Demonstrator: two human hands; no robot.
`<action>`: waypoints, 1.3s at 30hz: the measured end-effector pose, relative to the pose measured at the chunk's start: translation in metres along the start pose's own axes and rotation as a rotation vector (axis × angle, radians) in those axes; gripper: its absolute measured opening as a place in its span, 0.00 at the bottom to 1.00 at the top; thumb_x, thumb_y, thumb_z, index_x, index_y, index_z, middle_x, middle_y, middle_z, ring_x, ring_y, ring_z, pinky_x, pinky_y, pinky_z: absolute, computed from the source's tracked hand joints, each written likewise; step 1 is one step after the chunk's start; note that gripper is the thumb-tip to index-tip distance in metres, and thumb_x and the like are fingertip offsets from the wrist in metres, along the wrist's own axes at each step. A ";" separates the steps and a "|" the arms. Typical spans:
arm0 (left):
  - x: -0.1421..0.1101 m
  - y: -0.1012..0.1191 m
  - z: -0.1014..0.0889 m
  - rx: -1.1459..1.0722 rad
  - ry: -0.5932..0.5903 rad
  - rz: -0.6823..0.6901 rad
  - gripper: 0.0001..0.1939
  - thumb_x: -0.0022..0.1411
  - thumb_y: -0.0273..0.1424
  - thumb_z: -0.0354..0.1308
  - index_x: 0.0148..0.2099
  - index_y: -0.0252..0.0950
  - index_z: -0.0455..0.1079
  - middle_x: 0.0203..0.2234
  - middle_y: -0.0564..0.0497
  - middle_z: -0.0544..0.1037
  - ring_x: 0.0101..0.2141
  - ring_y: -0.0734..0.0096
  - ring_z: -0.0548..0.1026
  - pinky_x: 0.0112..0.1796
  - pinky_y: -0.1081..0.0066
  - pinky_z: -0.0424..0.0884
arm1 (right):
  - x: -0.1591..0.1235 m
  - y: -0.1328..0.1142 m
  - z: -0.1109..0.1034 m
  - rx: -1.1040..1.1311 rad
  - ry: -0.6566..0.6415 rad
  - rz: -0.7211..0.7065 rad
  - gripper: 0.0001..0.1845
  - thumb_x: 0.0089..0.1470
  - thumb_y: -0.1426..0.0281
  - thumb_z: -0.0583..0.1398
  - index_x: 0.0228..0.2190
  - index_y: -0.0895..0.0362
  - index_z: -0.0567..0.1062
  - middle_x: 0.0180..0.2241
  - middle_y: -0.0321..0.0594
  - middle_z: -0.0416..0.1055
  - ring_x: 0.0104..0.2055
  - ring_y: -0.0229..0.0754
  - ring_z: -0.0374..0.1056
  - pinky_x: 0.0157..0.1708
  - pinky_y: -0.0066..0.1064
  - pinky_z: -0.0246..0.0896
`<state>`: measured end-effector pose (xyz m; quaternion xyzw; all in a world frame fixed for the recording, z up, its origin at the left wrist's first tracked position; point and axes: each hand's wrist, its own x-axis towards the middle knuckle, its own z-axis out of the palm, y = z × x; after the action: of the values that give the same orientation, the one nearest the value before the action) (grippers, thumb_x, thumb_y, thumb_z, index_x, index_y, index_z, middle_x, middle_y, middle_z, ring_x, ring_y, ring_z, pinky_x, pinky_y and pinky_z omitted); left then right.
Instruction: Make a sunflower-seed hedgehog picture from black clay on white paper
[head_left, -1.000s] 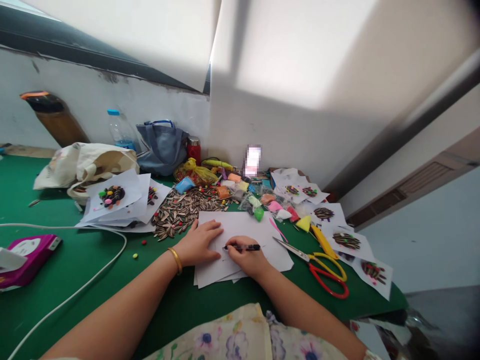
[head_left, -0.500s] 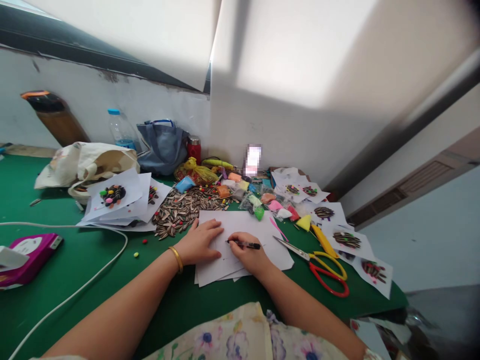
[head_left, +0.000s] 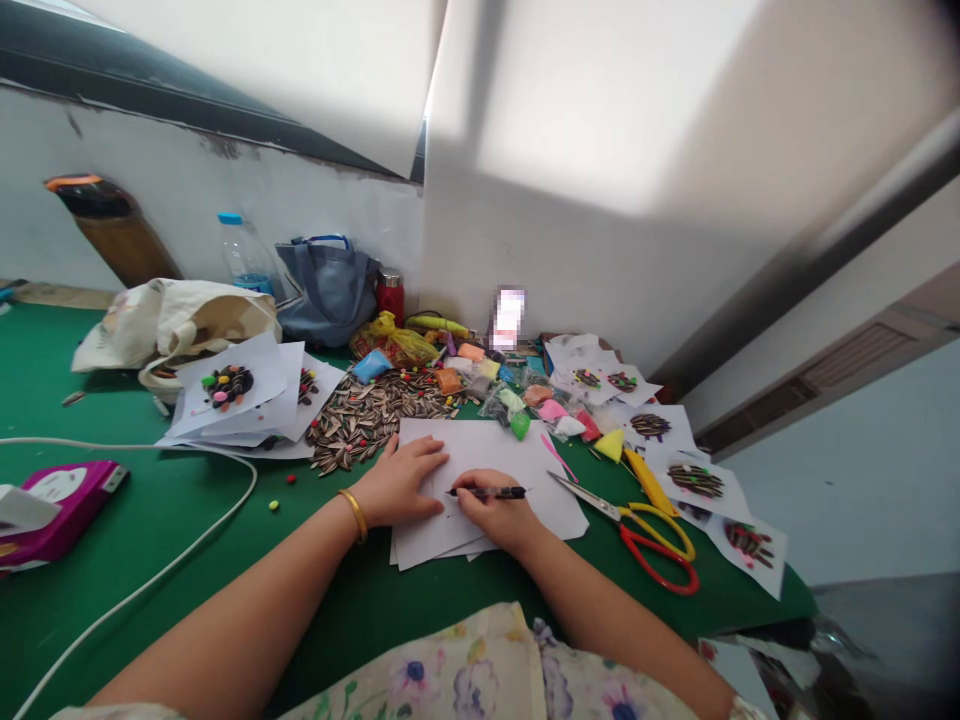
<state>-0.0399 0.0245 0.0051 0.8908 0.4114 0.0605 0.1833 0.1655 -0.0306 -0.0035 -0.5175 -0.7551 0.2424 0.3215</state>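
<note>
My right hand (head_left: pixel 495 515) grips a black marker pen (head_left: pixel 491 492), its tip on a stack of white paper (head_left: pixel 517 450). My left hand (head_left: pixel 401 482) lies flat on the left edge of that stack, pressing it to the green table mat (head_left: pixel 172 590). A gold bangle (head_left: pixel 354 514) circles my left wrist. Just beyond the paper spreads a heap of striped sunflower seeds (head_left: pixel 375 420).
Yellow-and-red scissors (head_left: pixel 645 535) lie right of the paper, beside sheets bearing seed-and-clay pictures (head_left: pixel 697 480). Bags of coloured clay (head_left: pixel 510 395) sit at the back. A cloth bag (head_left: pixel 176 325), a white cable (head_left: pixel 187 530) and a magenta packet (head_left: pixel 64 510) lie left.
My right hand has shifted slightly on the paper, with the pen tip moving a little left. My left hand has stayed in place.
</note>
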 end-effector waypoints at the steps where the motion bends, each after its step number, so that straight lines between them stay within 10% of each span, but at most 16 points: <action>1: 0.000 0.000 0.000 0.002 -0.002 0.000 0.38 0.50 0.45 0.63 0.63 0.46 0.60 0.65 0.45 0.57 0.64 0.49 0.52 0.61 0.41 0.35 | 0.000 0.000 0.000 -0.008 -0.004 -0.001 0.08 0.54 0.71 0.58 0.33 0.53 0.78 0.33 0.35 0.77 0.37 0.39 0.71 0.41 0.28 0.62; 39: 0.000 0.001 -0.001 0.006 -0.002 -0.010 0.39 0.50 0.45 0.63 0.63 0.46 0.59 0.65 0.45 0.57 0.64 0.48 0.51 0.60 0.39 0.35 | 0.001 0.001 -0.004 -0.059 0.136 0.138 0.08 0.51 0.73 0.56 0.28 0.54 0.77 0.29 0.37 0.76 0.34 0.41 0.70 0.37 0.30 0.63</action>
<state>-0.0388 0.0242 0.0061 0.8892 0.4160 0.0573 0.1814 0.1690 -0.0292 -0.0018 -0.5930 -0.7007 0.2056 0.3391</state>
